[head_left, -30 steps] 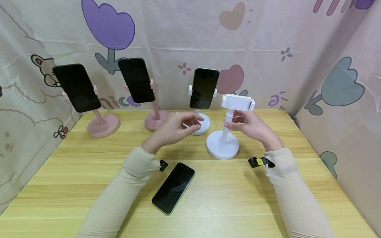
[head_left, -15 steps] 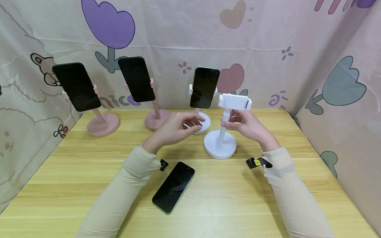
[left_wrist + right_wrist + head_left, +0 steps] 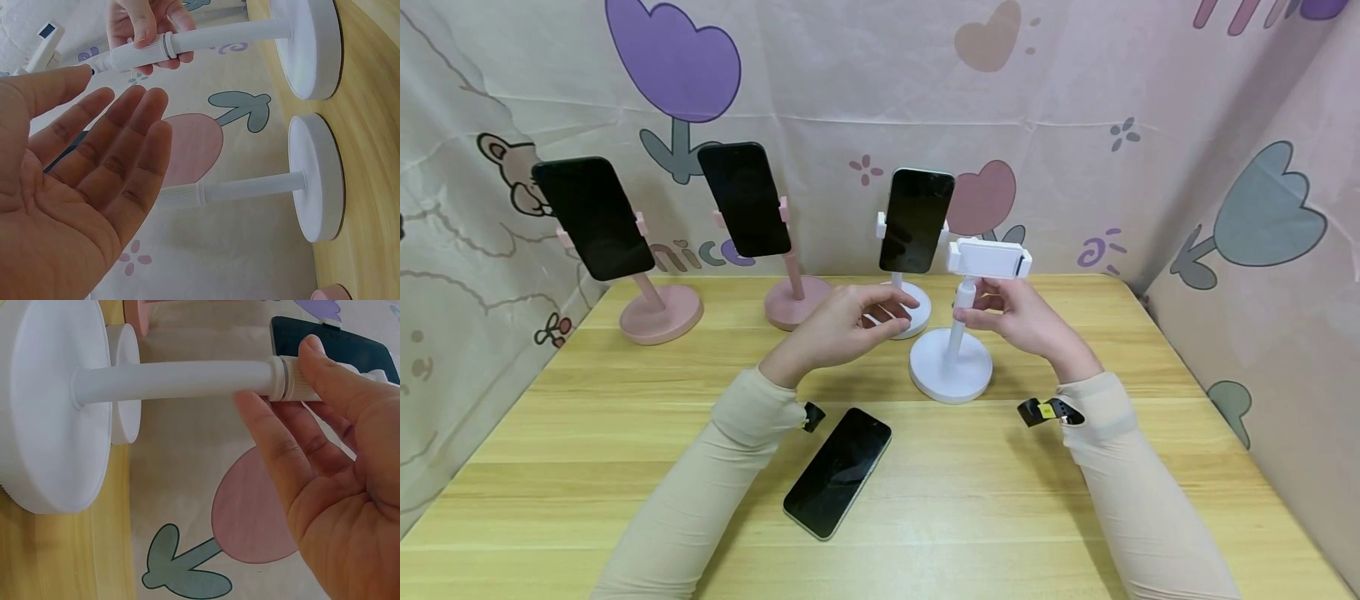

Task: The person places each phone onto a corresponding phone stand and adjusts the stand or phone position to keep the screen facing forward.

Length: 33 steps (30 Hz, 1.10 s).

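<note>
My right hand [image 3: 1018, 312] grips the ribbed collar on the post of a white phone stand [image 3: 951, 367]; the thumb and fingers around it show in the right wrist view. That stand is upright, its white clamp [image 3: 989, 258] turned sideways without a phone. My left hand [image 3: 850, 323] hovers to its left with nothing in it, palm and loosely bent fingers visible in the left wrist view. Behind the left fingers is a second white stand [image 3: 917, 310], partly covered, bearing a black-screened phone [image 3: 916, 221]. Nearer the front, another phone [image 3: 837, 473] lies screen up on the table.
Two pink stands stand at the back left, the outer one on a round base [image 3: 661, 315] and the inner one on another base [image 3: 790, 304]. They hold a phone [image 3: 595, 218] and a second phone [image 3: 745, 200]. A patterned cloth [image 3: 1060, 167] hangs behind the wooden table [image 3: 625, 450].
My right hand has shifted the white stand slightly left, bringing it closer to the left hand. The left hand and the phones have stayed nearly in place.
</note>
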### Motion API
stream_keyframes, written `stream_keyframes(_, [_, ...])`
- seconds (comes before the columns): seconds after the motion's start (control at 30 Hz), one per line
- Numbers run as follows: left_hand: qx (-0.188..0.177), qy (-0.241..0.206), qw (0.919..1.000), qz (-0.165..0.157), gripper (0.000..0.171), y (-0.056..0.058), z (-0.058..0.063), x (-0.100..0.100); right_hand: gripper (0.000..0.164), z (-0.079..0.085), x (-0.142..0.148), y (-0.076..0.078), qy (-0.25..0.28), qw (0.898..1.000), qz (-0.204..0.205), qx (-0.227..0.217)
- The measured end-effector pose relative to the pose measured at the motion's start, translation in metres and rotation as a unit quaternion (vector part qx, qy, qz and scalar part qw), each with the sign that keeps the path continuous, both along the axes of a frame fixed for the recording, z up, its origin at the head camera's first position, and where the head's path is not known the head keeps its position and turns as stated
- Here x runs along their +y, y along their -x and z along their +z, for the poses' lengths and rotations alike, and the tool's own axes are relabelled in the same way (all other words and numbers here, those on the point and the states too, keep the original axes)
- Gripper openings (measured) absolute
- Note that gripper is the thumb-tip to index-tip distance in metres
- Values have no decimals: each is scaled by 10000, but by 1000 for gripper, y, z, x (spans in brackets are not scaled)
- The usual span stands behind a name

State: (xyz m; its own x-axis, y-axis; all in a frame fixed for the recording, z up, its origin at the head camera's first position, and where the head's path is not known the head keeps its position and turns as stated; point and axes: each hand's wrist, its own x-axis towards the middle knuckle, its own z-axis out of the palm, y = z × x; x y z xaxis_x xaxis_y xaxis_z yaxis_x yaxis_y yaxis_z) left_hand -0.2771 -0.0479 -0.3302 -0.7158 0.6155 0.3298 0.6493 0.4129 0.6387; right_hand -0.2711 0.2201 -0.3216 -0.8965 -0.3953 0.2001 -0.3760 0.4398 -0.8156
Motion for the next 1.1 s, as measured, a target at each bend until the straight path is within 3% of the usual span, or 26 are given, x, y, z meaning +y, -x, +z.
stream_keyframes(0.5, [-43, -21, 10000, -5, 24, -3, -3, -2, 37, 0, 3, -1, -76, 9999, 146, -19])
stream_keyframes(0.77, [-32, 63, 9999, -106, 22, -4, -7, 3, 44, -23, 12, 20, -140, 9995, 159, 236])
stream_keyframes(0.93, [-83, 96, 9998, -153, 22, -5, -10, 6, 36, -22, 15, 17, -342, 9980, -12, 524])
stream_keyframes(1.1, [-147, 322, 9994, -43, 22, -7, -15, 2, 30, -19, 19, 13, -693, 9960, -228, 513])
